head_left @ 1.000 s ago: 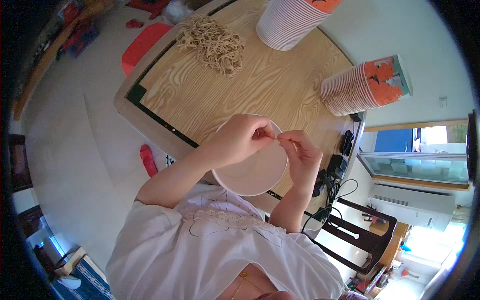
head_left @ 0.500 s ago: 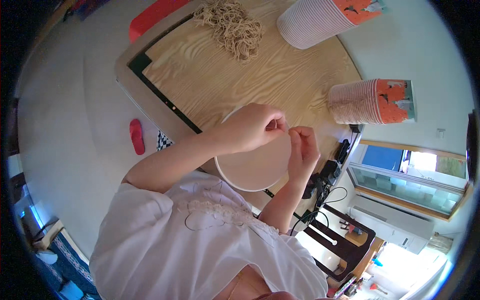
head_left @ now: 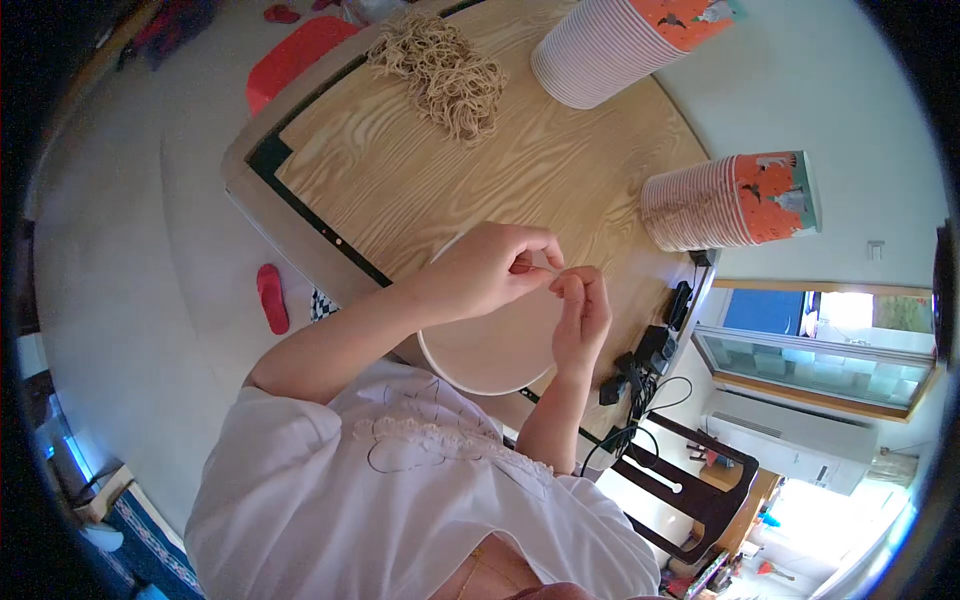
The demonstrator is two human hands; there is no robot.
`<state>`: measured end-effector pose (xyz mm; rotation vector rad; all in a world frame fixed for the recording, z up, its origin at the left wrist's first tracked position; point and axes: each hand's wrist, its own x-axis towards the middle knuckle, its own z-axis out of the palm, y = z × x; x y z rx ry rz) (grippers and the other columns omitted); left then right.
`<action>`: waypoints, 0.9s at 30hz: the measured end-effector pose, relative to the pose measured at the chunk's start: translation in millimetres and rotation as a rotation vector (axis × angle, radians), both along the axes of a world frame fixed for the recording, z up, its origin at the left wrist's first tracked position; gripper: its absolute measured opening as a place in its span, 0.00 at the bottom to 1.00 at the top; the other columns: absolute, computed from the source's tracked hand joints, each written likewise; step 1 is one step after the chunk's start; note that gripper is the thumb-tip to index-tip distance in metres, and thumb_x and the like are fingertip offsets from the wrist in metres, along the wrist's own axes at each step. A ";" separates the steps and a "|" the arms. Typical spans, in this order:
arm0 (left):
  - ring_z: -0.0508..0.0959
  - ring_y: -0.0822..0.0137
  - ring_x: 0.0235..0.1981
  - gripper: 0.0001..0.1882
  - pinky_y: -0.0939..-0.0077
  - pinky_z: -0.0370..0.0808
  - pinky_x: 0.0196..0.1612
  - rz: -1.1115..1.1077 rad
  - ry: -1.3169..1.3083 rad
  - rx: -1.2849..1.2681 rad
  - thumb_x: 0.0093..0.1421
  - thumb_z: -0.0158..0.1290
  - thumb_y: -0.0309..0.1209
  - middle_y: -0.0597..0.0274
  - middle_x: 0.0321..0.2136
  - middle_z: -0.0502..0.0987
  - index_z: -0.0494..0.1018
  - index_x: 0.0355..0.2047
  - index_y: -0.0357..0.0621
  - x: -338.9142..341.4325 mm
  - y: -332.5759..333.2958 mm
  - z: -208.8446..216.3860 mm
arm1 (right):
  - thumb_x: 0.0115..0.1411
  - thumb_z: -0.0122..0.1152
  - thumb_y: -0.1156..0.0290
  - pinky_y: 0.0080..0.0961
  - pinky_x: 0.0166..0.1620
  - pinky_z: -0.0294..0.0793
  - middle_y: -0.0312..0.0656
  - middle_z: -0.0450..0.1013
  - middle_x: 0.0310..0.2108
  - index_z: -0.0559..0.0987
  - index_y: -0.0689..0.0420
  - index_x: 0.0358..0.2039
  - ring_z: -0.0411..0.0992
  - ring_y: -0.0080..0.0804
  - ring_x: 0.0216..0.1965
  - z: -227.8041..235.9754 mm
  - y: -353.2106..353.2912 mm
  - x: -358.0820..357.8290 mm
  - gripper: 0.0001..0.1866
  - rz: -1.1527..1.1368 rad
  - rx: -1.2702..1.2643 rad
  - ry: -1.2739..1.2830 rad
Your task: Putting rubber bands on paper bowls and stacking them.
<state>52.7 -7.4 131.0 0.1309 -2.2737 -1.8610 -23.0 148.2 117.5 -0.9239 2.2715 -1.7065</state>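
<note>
My left hand (head_left: 492,272) reaches over a large white bucket (head_left: 490,350) with its thumb and fingers pinched. My right hand (head_left: 584,322) meets it fingertip to fingertip above the bucket's far right rim, also closed in a pinch. Whatever lies between the fingertips is too small to make out. The bucket's open mouth faces me near the table's edge, and both hands cover part of it. Beyond them, a loose heap of tan twine (head_left: 440,78) rests on the wood-grain table (head_left: 400,170).
Two stacks of nested paper buckets, one farther off (head_left: 600,50) and one at the right (head_left: 700,205), lie along the wall. Black adapters and cables (head_left: 655,350) crowd the table's right edge. A dark wooden chair (head_left: 715,490) stands beyond. On the floor at left lies a red slipper (head_left: 271,298).
The whole view has shifted a little, so table items sit slightly left. Both hands stay pinched together over the bucket; the left fingers now reach out straighter.
</note>
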 end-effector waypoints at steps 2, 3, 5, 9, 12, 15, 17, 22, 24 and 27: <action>0.75 0.65 0.19 0.04 0.74 0.70 0.24 0.058 0.228 0.019 0.51 0.54 0.26 0.58 0.18 0.75 0.73 0.26 0.39 -2.6 2.6 -11.2 | 0.63 0.43 0.74 0.14 0.35 0.63 0.34 0.64 0.25 0.69 0.63 0.29 0.62 0.19 0.27 -0.4 1.4 -2.2 0.08 0.054 0.079 0.053; 0.75 0.65 0.19 0.04 0.74 0.70 0.24 0.054 0.228 0.017 0.51 0.54 0.26 0.58 0.18 0.75 0.73 0.26 0.39 -2.1 1.9 -7.4 | 0.63 0.43 0.74 0.14 0.35 0.63 0.34 0.64 0.25 0.69 0.63 0.29 0.62 0.19 0.27 -0.6 3.4 -3.1 0.08 0.050 0.077 0.053; 0.75 0.63 0.20 0.04 0.71 0.70 0.25 0.008 0.136 -0.098 0.50 0.54 0.27 0.58 0.19 0.75 0.73 0.26 0.40 0.5 -0.2 3.1 | 0.63 0.42 0.75 0.15 0.35 0.63 0.35 0.63 0.25 0.69 0.62 0.29 0.61 0.20 0.28 -1.4 6.7 -4.5 0.08 0.068 0.125 0.034; 0.75 0.59 0.23 0.03 0.66 0.71 0.27 0.071 0.145 -0.249 0.49 0.53 0.26 0.58 0.22 0.74 0.73 0.25 0.40 1.6 3.2 -5.1 | 0.60 0.43 0.77 0.20 0.38 0.64 0.43 0.68 0.33 0.69 0.62 0.31 0.66 0.27 0.35 -8.0 0.2 -4.1 0.05 -0.024 -0.023 0.173; 0.75 0.57 0.26 0.03 0.63 0.72 0.29 0.135 0.086 -0.405 0.49 0.52 0.26 0.58 0.25 0.74 0.71 0.24 0.41 1.7 4.0 -8.0 | 0.59 0.39 0.80 0.24 0.46 0.64 0.46 0.65 0.45 0.67 0.61 0.41 0.64 0.31 0.46 -5.6 -5.0 2.3 0.11 -0.037 -0.007 0.060; 0.76 0.57 0.27 0.03 0.63 0.73 0.30 0.171 0.074 -0.531 0.50 0.51 0.27 0.58 0.25 0.74 0.70 0.24 0.41 0.9 2.9 -11.2 | 0.58 0.36 0.82 0.29 0.52 0.62 0.47 0.61 0.51 0.63 0.61 0.48 0.62 0.34 0.51 -7.7 -6.0 9.9 0.17 0.059 -0.132 -0.060; 0.76 0.57 0.28 0.04 0.63 0.73 0.30 0.146 0.050 -0.545 0.50 0.51 0.28 0.58 0.25 0.74 0.70 0.25 0.41 0.3 0.7 -11.7 | 0.50 0.38 0.84 0.30 0.56 0.59 0.49 0.65 0.49 0.65 0.62 0.45 0.64 0.33 0.49 -11.3 -7.6 13.4 0.20 0.025 -0.215 -0.066; 0.77 0.58 0.28 0.05 0.63 0.74 0.30 0.109 0.015 -0.618 0.51 0.51 0.28 0.58 0.25 0.74 0.70 0.27 0.41 -1.0 0.5 -8.3 | 0.49 0.36 0.85 0.30 0.56 0.59 0.48 0.65 0.48 0.66 0.63 0.45 0.64 0.33 0.49 -9.1 -5.8 13.1 0.21 0.023 -0.184 -0.081; 0.77 0.59 0.28 0.05 0.64 0.74 0.30 0.105 0.021 -0.655 0.51 0.51 0.28 0.58 0.25 0.74 0.69 0.28 0.41 -1.5 0.9 -7.9 | 0.49 0.36 0.85 0.30 0.56 0.59 0.48 0.65 0.48 0.66 0.63 0.44 0.64 0.33 0.49 -9.2 -5.5 12.9 0.21 0.034 -0.174 -0.093; 0.77 0.60 0.26 0.05 0.66 0.74 0.28 0.116 0.008 -0.719 0.52 0.51 0.29 0.58 0.25 0.74 0.69 0.28 0.41 -1.7 2.6 -6.9 | 0.48 0.36 0.86 0.30 0.56 0.59 0.48 0.66 0.47 0.66 0.64 0.44 0.64 0.33 0.49 -8.9 -5.1 13.3 0.21 0.038 -0.197 -0.119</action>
